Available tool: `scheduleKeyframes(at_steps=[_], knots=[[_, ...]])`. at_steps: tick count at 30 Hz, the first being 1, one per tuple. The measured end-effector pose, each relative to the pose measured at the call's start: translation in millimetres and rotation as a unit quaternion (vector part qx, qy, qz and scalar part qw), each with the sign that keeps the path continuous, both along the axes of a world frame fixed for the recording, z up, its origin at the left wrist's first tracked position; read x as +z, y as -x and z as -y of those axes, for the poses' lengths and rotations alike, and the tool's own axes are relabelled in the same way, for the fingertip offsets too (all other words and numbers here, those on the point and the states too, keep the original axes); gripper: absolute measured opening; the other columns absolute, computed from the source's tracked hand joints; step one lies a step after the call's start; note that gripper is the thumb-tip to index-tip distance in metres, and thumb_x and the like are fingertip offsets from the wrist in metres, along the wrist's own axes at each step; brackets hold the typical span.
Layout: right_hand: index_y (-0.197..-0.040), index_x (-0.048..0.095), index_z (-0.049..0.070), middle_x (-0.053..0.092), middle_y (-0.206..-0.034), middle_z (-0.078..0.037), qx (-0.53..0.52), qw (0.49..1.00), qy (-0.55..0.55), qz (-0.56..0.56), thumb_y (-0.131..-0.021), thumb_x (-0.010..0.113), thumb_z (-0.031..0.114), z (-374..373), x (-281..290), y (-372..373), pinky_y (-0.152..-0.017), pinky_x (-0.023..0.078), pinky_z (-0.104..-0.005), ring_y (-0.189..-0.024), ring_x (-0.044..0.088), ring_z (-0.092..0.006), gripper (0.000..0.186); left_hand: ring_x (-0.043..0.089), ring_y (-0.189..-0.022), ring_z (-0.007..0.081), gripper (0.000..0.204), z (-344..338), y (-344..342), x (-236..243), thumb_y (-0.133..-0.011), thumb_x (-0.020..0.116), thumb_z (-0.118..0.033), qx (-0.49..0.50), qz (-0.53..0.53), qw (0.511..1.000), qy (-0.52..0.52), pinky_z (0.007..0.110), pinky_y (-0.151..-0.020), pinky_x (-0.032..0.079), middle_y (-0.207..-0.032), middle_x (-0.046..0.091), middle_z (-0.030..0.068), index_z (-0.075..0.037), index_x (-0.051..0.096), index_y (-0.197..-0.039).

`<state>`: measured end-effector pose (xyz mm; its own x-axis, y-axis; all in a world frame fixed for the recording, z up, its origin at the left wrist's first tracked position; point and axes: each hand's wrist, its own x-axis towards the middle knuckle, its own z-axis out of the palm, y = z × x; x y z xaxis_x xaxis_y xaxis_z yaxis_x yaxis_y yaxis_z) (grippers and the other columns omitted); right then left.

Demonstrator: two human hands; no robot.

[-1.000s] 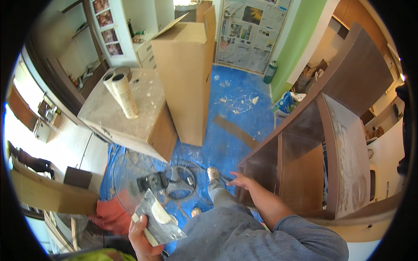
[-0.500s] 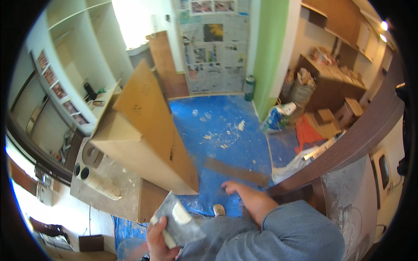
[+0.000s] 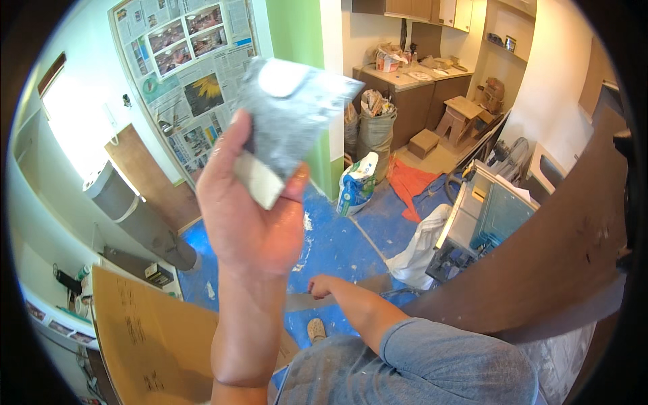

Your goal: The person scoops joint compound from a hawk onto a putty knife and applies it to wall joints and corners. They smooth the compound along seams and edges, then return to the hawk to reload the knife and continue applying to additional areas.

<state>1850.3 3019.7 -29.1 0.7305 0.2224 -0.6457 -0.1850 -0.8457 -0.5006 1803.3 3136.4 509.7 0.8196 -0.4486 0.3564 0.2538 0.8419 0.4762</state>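
Observation:
My left hand (image 3: 246,223), raised in the middle of the view, grips a flat metal scraper blade (image 3: 293,115) by its pale handle edge (image 3: 260,179). A lump of white paste (image 3: 277,74) sits on the blade, which is slightly blurred. My right hand (image 3: 320,285) hangs low above the blue floor covering (image 3: 351,239), its fingers loosely curled with nothing seen in them, beside the large brown board (image 3: 513,270).
A cardboard box (image 3: 148,331) stands lower left. Ahead are a newspaper-covered panel (image 3: 158,77), green wall (image 3: 290,34), grey roll (image 3: 135,209) and filled sacks (image 3: 354,192). At right are a cluttered counter (image 3: 412,77), orange cloth (image 3: 408,182) and machine (image 3: 486,212).
My left hand has risen sharply with the blade, from low near my body to the middle of the view. The view has swung right. My right fingers, earlier spread, are now curled.

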Motion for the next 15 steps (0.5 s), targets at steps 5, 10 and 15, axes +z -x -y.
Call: scheduleKeyframes(at_steps=[5, 10, 15], knots=[[-0.078, 0.076, 0.009, 0.073, -0.076, -0.012, -0.211, 0.972, -0.098, 0.016, -0.069, 0.071, 0.019, 111, -84, 20, -0.060, 0.055, -0.0445, -0.070, 0.070, -0.0284, 0.015, 0.070, -0.089, 0.0162, 0.020, 44, -49, 6, -0.103, 0.060, -0.017, -0.043, -0.004, 0.999, -0.021, 0.031, -0.048, 0.042, -0.108, 0.071, 0.0041, -0.008, 0.060, -0.121], [-0.091, 0.076, 0.007, 0.072, -0.083, -0.015, -0.366, 0.929, -0.016, -0.054, -0.080, 0.067, 0.018, 169, -99, 107, -0.061, 0.056, -0.0486, -0.075, 0.071, -0.0322, 0.018, 0.070, -0.087, 0.0139, 0.023, 67, -121, -6, -0.103, 0.060, -0.018, -0.045, -0.055, 0.993, -0.091, 0.030, -0.047, 0.042, -0.109, 0.071, 0.0022, -0.010, 0.059, -0.125], [-0.097, 0.074, 0.008, 0.069, -0.094, -0.016, -0.620, 0.770, -0.045, -0.142, -0.081, 0.070, 0.024, 194, -99, 157, -0.057, 0.054, -0.0481, -0.071, 0.067, -0.0315, 0.022, 0.071, -0.086, 0.0133, 0.025, 113, -177, -24, -0.104, 0.059, -0.023, -0.025, -0.098, 0.984, -0.148, 0.030, -0.051, 0.045, -0.107, 0.072, 0.0011, -0.009, 0.060, -0.125]])
